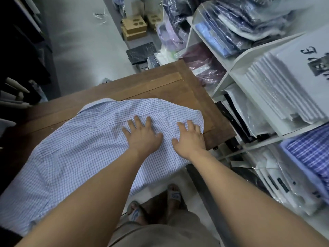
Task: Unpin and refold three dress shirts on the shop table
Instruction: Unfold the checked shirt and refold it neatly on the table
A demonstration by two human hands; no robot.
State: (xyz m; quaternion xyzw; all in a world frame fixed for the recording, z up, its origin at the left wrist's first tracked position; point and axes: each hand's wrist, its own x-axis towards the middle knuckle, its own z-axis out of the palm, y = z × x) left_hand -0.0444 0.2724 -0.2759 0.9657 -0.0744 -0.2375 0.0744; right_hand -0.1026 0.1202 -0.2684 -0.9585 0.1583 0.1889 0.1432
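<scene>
Checked shirt (80,139) spread flat on the wooden surface (160,82), its long axis running from 7 o'clock to 2 o'clock. Left hand (142,136) and right hand (190,138) press its 2 o'clock end side by side, each grip apart, fingers straight and spread, clasping nothing.

I'm reaching forward: left hand (142,136) and right hand (189,138) side by side, palms down, fingers spread flat.

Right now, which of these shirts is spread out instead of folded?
The light blue checked shirt on the wooden table, pressed flat under the left hand and right hand; the others sit folded on the white shelves.
</scene>
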